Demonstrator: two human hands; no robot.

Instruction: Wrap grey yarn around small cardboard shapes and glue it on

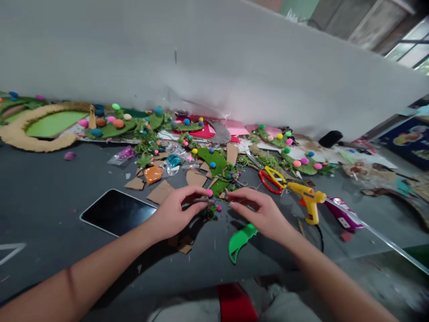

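Observation:
My left hand [179,206] is closed in a pinch on a small grey-green decorated piece [210,210], with pink pom-poms [219,208] at its edge. Just across from it, my right hand [259,210] has thumb and forefinger pinched together; a tiny dark bit shows at the tips, too small to name. Behind the hands lies a green felt shape [214,160] dotted with blue and yellow pom-poms. A bright green plastic piece with a curved edge [241,241] rests below my right hand.
A phone [117,212] lies left of my left hand. Cardboard scraps [161,193] surround the work spot. To the right are red-and-yellow scissors [273,179], a corded yellow glue gun [309,199] and a purple object [343,213]. Along the white wall [134,53] sit pom-pom-covered felt pieces [120,127].

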